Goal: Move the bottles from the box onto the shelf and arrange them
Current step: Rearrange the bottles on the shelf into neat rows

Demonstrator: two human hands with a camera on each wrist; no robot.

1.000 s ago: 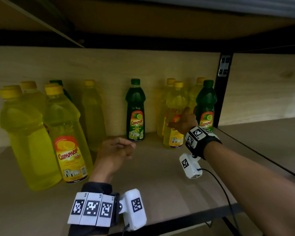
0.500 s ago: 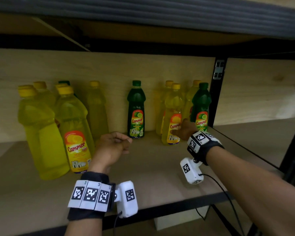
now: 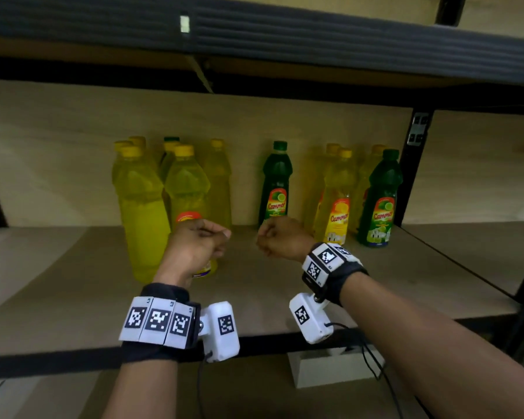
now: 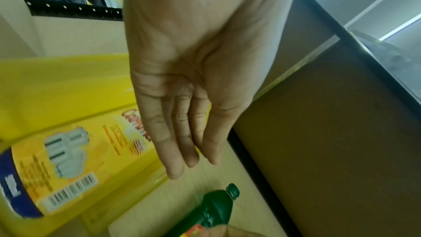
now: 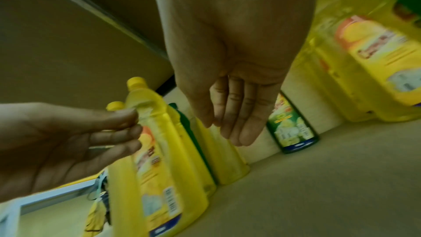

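Two groups of bottles stand upright at the back of the shelf (image 3: 285, 291). On the left are several large yellow bottles (image 3: 141, 207), on the right a smaller yellow bottle (image 3: 336, 204) and a green bottle (image 3: 379, 201). A lone green bottle (image 3: 276, 182) stands between the groups. My left hand (image 3: 200, 243) hovers in front of the left yellow group with relaxed fingers (image 4: 180, 150) and holds nothing. My right hand (image 3: 274, 237) hovers in front of the middle green bottle, also with nothing in it, its fingers (image 5: 237, 125) loose. The box is not in view.
A black upright post (image 3: 412, 167) bounds the bay on the right, with another shelf board (image 3: 466, 255) beyond it. The upper shelf's dark edge (image 3: 254, 34) hangs overhead. A white block (image 3: 330, 370) lies under the shelf's front rail.
My right hand let go of the small yellow bottle on the right and drew back towards the middle. My left hand pulled back a little. The view backed away from the shelf.
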